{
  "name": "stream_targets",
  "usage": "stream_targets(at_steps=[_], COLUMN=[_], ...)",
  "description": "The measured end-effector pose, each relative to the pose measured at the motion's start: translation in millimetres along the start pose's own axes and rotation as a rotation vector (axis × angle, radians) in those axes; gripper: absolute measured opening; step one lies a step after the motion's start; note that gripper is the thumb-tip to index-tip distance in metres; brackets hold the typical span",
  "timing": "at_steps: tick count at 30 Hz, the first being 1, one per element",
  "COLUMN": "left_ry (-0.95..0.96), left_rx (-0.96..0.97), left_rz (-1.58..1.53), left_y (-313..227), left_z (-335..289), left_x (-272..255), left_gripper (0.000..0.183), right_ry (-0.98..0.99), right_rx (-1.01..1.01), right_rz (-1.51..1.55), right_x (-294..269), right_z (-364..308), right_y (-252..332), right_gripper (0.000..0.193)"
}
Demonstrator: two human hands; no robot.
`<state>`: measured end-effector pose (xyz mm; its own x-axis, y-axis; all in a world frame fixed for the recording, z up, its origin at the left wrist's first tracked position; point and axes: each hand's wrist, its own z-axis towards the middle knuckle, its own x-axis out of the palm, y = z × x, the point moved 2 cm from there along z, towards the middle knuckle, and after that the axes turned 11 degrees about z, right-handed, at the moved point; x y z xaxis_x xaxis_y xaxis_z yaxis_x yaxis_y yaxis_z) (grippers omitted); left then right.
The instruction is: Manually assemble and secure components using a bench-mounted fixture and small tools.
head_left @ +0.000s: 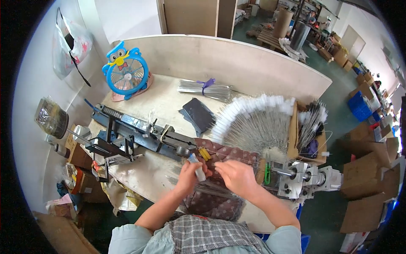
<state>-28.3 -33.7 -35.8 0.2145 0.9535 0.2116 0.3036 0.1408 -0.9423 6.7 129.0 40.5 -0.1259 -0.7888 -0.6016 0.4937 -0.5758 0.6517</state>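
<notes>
My left hand [186,178] is closed around a small pale block-like piece with a bluish end [199,172], whose exact kind I cannot make out. To its right, my right hand [239,177] has its fingers drawn together; whatever they pinch is too small to tell. Both hands are over a brown dotted cloth [213,206], where a bundle of thin metal wires [220,188] lies beneath them. Just beyond the fingers are some yellow pieces [204,153] and the end of a long metal bench machine [144,130].
A wide fan of thin wire brushes with white tips [253,122] spreads at the back right, beside a cardboard box [293,139]. A green-handled tool [267,172] sits by a motorised spindle [298,178]. Farther back are dark sheets [198,115], tied wires [203,88] and a blue fan [127,76].
</notes>
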Motion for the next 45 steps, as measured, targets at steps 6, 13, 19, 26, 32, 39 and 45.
stream_targets(at_steps=[6, 13, 19, 26, 32, 39, 45], left_ry=[0.047, -0.234, -1.118, -1.083, -0.55, -0.329, -0.424], left_rx=[0.058, -0.024, 0.029, 0.157, -0.16, -0.337, -0.292], left_rz=[0.871, 0.27, -0.166, 0.188, -0.419, -0.359, -0.318], left_y=[-13, 1, 23, 3, 16, -5, -4], left_z=[13, -9, -100, -104, -64, -12, -17], left_x=[-11, -102, -235, -256, -203, -191, -182], left_gripper=[0.022, 0.038, 0.059, 0.053, 0.042, 0.031, 0.021], right_ry=[-0.123, 0.131, 0.119, 0.183, 0.213, 0.218, 0.32], right_rx=[0.096, 0.095, 0.153, 0.21, 0.25, 0.156, 0.193], right_rz=[-0.111, -0.076, -0.131, -0.136, -0.163, -0.146, -0.156], right_x=[49, 58, 60, 59, 62, 55, 39], right_z=[16, 13, 13, 18, 21, 20, 9], right_y=[-46, -55, -51, -50, -45, -36, -23], right_gripper=[0.027, 0.014, 0.013, 0.014, 0.014, 0.013, 0.016])
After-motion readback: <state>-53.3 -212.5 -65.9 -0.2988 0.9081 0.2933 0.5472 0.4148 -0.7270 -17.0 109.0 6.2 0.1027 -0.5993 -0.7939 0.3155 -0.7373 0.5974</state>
